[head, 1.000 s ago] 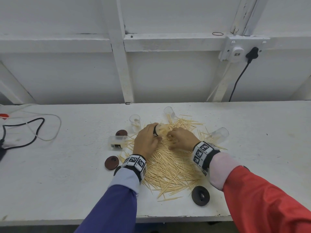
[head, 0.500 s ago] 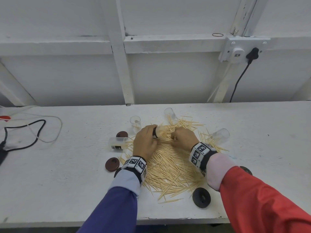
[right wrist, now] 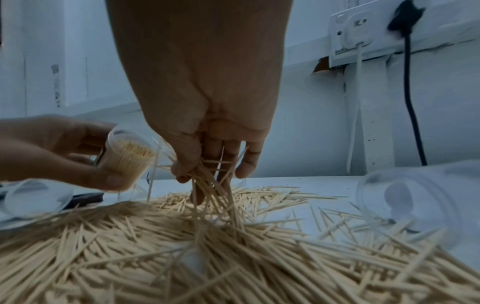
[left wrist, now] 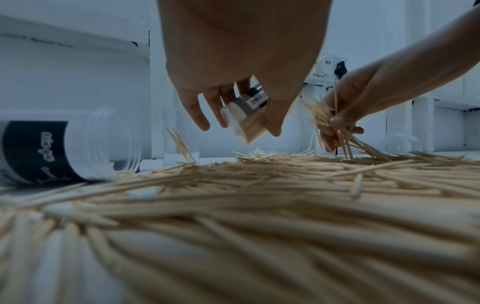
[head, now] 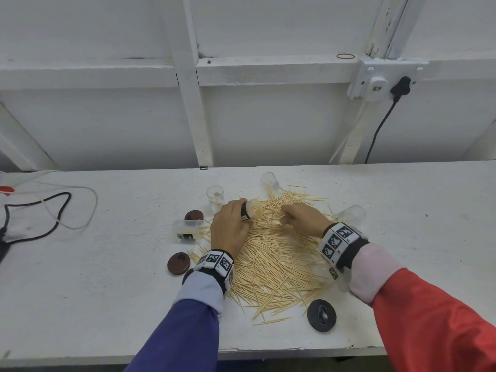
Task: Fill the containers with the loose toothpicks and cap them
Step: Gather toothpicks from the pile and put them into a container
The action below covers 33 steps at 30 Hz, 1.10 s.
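A clear container [right wrist: 126,158], packed with toothpicks, is tilted above the toothpick pile [head: 271,261] on the white table [head: 107,291], the left hand [head: 230,228] with its fingers [left wrist: 200,115] curled around it. Just beside it, the right hand [head: 303,218] pinches a loose bunch [right wrist: 210,181]. Other containers lie around, seemingly empty.

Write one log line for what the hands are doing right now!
left hand: holds part-filled container tilted | right hand: pinches toothpick bunch over pile | caps: off
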### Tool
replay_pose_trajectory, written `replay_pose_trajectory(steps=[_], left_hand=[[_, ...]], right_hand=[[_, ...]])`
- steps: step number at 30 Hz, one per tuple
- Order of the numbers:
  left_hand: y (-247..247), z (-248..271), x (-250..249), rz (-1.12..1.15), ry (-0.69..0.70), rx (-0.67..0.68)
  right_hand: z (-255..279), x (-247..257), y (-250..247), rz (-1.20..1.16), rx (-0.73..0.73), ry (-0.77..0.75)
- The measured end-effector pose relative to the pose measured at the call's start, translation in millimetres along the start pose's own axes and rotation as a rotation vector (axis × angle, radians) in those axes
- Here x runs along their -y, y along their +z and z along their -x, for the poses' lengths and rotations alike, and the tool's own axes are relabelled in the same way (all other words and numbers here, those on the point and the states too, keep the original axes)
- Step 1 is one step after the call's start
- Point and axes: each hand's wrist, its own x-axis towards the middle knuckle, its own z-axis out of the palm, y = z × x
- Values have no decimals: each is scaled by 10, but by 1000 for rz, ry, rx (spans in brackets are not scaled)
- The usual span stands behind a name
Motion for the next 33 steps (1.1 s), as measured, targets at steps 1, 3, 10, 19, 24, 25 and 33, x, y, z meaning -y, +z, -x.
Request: replay_pose_trajectory(steps=[1, 3, 10, 19, 24, 25, 33], left_hand=[[0, 0, -4, -2, 0, 2], [2, -1, -6, -7, -5, 8], [18, -6, 12, -9, -1, 29], [20, -4, -3, 7, 8, 67], [19, -8, -2, 21, 16, 80], [19, -5, -1, 22, 22, 79], [42, 1, 22, 3, 100, 124]], right_hand=[[16, 4, -19, -51, 14, 2], [47, 27, -55, -137, 28, -3], [93, 159, -150, -221, 19, -37], [82, 260, -197, -13, 59, -59], [92, 283, -198, 92, 95, -46], [97, 293, -214, 97, 96, -46], [34, 417, -383, 295, 123, -55]])
